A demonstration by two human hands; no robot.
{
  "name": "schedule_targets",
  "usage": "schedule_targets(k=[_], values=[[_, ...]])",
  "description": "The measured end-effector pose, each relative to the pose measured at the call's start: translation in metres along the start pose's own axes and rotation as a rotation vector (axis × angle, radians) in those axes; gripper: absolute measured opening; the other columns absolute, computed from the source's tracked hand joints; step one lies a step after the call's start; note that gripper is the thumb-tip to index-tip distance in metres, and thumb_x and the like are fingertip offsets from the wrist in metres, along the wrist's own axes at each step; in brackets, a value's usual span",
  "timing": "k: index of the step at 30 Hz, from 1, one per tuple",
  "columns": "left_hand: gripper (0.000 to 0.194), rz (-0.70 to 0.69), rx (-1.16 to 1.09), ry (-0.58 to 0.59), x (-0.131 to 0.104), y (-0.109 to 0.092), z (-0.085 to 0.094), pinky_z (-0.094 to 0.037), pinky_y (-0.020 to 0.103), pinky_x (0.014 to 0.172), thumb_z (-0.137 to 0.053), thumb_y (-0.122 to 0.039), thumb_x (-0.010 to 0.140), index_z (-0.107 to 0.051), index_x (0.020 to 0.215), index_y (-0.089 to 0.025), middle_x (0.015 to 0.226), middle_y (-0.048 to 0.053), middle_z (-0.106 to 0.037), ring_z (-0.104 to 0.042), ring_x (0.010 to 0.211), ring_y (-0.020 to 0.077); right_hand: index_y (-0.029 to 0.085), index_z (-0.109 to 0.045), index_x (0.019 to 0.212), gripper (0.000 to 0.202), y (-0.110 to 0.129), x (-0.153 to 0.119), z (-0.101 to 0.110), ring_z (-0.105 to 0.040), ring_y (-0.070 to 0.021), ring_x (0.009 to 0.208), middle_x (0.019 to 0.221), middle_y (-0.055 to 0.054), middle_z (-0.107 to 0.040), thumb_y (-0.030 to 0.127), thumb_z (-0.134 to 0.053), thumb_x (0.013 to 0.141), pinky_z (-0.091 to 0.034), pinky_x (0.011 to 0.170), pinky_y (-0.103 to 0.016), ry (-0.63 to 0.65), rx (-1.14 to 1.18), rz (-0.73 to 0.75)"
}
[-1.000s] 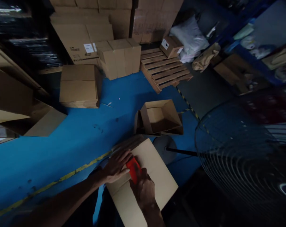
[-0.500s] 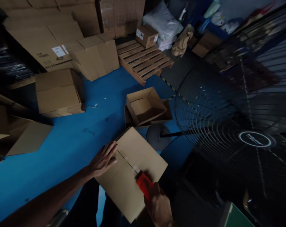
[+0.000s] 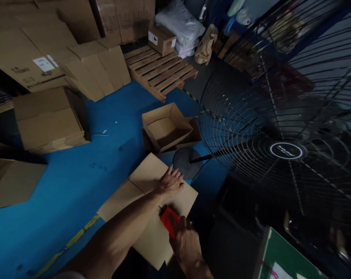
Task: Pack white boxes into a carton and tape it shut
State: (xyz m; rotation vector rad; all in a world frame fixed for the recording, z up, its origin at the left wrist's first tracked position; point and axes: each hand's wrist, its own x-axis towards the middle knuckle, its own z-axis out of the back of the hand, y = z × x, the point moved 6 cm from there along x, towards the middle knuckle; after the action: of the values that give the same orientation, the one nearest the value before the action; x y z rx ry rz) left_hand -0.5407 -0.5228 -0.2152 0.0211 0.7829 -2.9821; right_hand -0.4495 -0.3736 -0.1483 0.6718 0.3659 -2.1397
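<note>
Cardboard fills the lower middle of the view: a closed brown carton [image 3: 148, 205] lies on the blue floor [image 3: 111, 155], its top flaps meeting in a seam. The person's left hand [image 3: 170, 182] rests flat on the far part of that top, fingers spread and pressed against the cardboard, holding nothing. The right hand [image 3: 187, 244] has its grip closed around a red tool [image 3: 169, 221], whose tip sits on the carton's top near the right edge, just beside the left forearm. Just beyond the carton stands a small open box [image 3: 164, 126] with its flaps up, and next to it the round black base [image 3: 187, 167] of a large fan [image 3: 286, 128] that fills the right side. Farther back lie a wooden pallet [image 3: 160, 71], a pile of flattened cardboard [image 3: 47, 120] and stacked boxes [image 3: 59, 38].
</note>
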Motion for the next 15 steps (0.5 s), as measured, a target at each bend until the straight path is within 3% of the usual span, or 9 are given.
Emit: schedule_targets(k=[3, 9, 12, 15], values=[[0.046, 0.017, -0.002, -0.031, -0.009, -0.006, -0.005, -0.022, 0.061, 0.131, -0.052, -0.048, 0.105, -0.069, 0.121, -0.008, 0.118, 0.018, -0.071, -0.06, 0.126, 0.0346, 0.028, -0.059, 0.143, 0.06, 0.003, 0.0, 0.0, -0.077, -0.0321, 0.099, 0.125, -0.018, -0.075, 0.012, -0.057, 0.085, -0.067, 0.084, -0.046, 0.012, 0.008, 0.028], [0.054, -0.031, 0.006, -0.054, -0.021, -0.003, -0.008, -0.014, 0.054, 0.135, -0.052, -0.048, 0.106, -0.057, 0.144, -0.009, 0.142, 0.016, -0.065, -0.045, 0.148, 0.0316, 0.028, -0.053, 0.15, 0.071, 0.006, 0.008, 0.004, -0.078, -0.0326, 0.102, 0.129, -0.019, -0.075, 0.002, -0.045, 0.085, -0.068, 0.08, -0.044, 0.1, 0.018, -0.027], [0.061, -0.072, 0.014, -0.032, -0.032, 0.003, -0.014, -0.013, 0.054, 0.135, -0.051, -0.042, 0.107, -0.043, 0.158, -0.01, 0.165, 0.016, -0.048, -0.029, 0.16, 0.0313, 0.024, -0.065, 0.137, 0.059, 0.004, 0.013, 0.012, -0.078, -0.032, 0.101, 0.126, -0.018, -0.076, 0.003, -0.046, 0.085, -0.068, 0.081, -0.044, 0.1, 0.023, -0.021], [0.065, -0.111, 0.07, -0.018, -0.059, 0.01, -0.02, -0.012, 0.053, 0.136, -0.053, -0.031, 0.106, -0.031, 0.165, -0.017, 0.176, 0.01, -0.028, -0.015, 0.165, 0.0284, 0.023, -0.068, 0.133, 0.054, 0.002, 0.016, 0.012, -0.079, -0.0311, 0.099, 0.123, -0.018, -0.077, 0.004, -0.046, 0.087, -0.068, 0.078, -0.043, 0.106, 0.074, -0.035]])
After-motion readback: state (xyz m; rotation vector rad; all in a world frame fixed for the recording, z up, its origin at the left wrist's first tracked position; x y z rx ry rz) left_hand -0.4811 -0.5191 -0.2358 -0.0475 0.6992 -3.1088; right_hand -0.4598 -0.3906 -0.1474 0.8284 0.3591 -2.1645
